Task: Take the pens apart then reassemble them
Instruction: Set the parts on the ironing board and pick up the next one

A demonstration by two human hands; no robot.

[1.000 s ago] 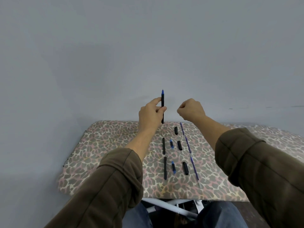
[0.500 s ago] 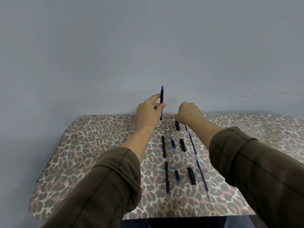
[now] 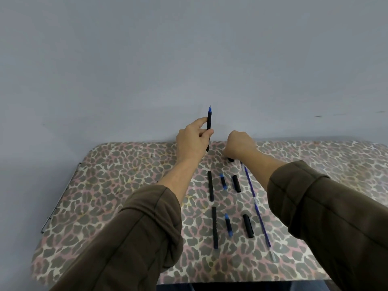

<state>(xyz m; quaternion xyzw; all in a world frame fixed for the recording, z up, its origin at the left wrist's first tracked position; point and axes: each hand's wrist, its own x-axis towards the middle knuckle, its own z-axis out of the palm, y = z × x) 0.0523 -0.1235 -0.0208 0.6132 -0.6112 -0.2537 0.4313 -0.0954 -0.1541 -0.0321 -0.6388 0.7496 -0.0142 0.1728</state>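
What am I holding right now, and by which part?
Left hand pinches the upright pen at mid-barrel. Right hand curls over a black cap; grip unclear.

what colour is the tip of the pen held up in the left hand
Blue, above a black barrel; the pen shows best in the head view, upright against the grey wall.

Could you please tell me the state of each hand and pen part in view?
Pen, upright, blue tip on, uncapped.
Left hand, pinching pen.
Right hand, curled over far cap; grip hidden.
Barrels, lying loose, tips off.
Blue tips, lying loose.
Near caps, lying loose.
Refills, lying loose, end to end.
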